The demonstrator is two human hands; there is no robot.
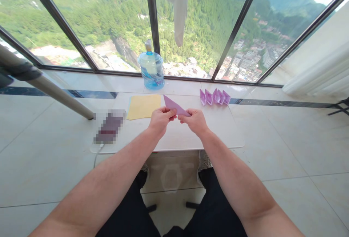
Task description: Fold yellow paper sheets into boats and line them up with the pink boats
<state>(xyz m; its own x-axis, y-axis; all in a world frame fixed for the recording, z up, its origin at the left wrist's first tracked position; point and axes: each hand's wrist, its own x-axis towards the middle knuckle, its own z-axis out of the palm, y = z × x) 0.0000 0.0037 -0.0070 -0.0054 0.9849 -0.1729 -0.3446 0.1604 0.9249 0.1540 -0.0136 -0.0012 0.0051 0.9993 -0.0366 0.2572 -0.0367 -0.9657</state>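
A folded purple sheet of paper [174, 105], triangular in outline, is held up above the low white table. My left hand [161, 117] pinches its lower left edge between thumb and fingers. At its right corner, my right hand [194, 120] grips the paper the same way. Left of the hands lies a stack of yellow paper [144, 107] with a light blue edge showing. Several purple folded paper pieces [215, 97] stand in a row at the table's far right.
The white table [218, 131] has rounded corners. On its left lies a blurred-out dark device [109, 127] with a white cable. Behind the table stands a blue water jug [151, 69] by the window. A pole [60, 93] slants down at the left.
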